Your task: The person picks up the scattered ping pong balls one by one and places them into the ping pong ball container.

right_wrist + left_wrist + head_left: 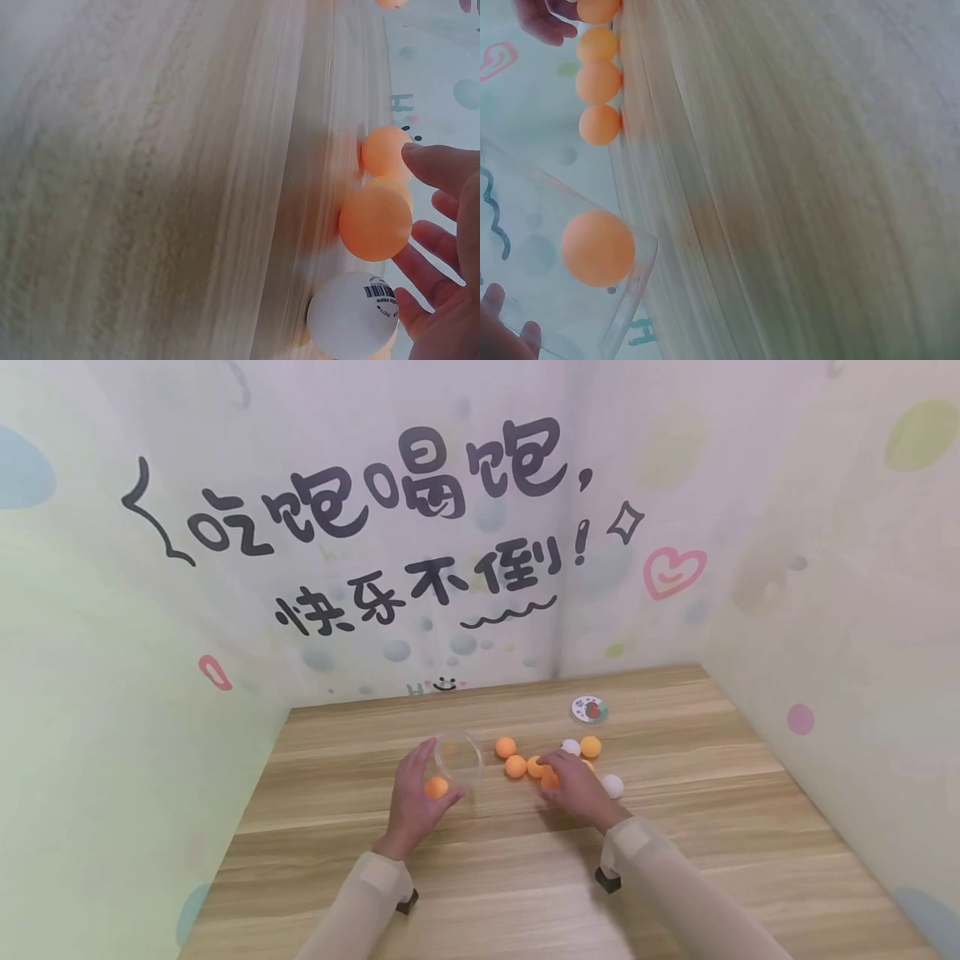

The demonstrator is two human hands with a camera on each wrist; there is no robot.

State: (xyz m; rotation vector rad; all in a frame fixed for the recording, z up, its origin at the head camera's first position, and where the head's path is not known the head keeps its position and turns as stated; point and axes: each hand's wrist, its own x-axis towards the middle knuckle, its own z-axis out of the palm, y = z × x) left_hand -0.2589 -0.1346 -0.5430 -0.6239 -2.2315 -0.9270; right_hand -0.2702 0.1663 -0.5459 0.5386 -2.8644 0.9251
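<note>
Orange balls near 2 white balls, disc behind; left hand grips cup, right hand spread.

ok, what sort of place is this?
Probably a small booth set up for tabletop work, though its wider setting isn't visible: patterned walls stand around three sides of a wood-grain table, and orange and white balls lie on it.

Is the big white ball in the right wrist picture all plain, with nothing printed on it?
No, the white ball has dark barcode-like stripes and tiny print on it.
</note>
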